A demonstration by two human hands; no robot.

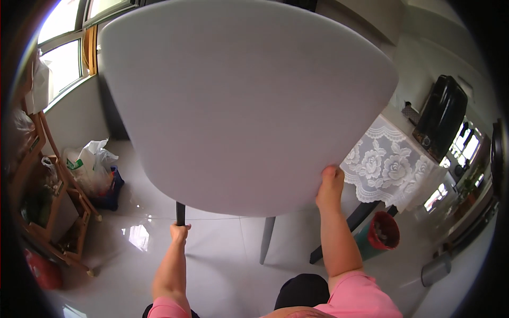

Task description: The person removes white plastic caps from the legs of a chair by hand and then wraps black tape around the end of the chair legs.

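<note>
A large, smooth light grey panel with rounded corners, which looks like part of a chair (244, 106), fills the middle of the view close in front of me. Below its lower edge show a dark leg at the left and a grey leg (268, 241) near the middle. My left hand (180, 231) is closed around the dark leg (181, 213), just under the panel. At the panel's lower right edge my right hand (331, 185) grips the rim, its thumb side showing and the other fingers hidden behind. Most of what lies behind the panel is covered.
On the right, a table with a white lace cloth (387, 164) carries a black object (442, 116). A green bin with a red rim (384, 230) stands beneath it. At left are a wooden shelf rack (58, 212), plastic bags (90, 164) and a red object (42, 269) on the tiled floor.
</note>
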